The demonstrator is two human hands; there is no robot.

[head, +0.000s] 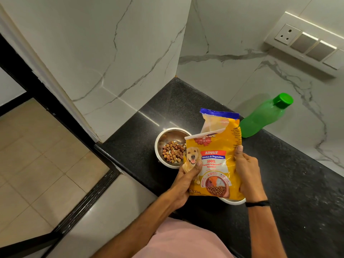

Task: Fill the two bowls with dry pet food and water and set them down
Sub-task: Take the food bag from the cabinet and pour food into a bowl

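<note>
From the head camera, looking down: my left hand (186, 180) pinches the lower left edge of the food bag (214, 164), thumb flat on the printed front, the other fingers hidden behind it; my right hand (245, 172) is curled round the bag's right edge, fingertips on the front. The bag is upright above the counter (290, 192), its torn mouth open at the top and facing the wall.

The steel bowl (172, 135) sits just left of the bag; a shallow layer of kibble (173, 151) covers only part of its bottom, so I judge the food half of the job is underway, not finished. The second bowl (232, 201) shows only a strip of rim under the bag's bottom edge; I cannot tell what is in it. The green bottle (260, 120) stands capped against the wall behind the bag.

To pour well I would tip the mouth left and low over the steel bowl, let the left hand steer the bottom corner while the right lifts; a slow tilt, because kibble comes in a rush and will bounce off steel onto the counter.
</note>
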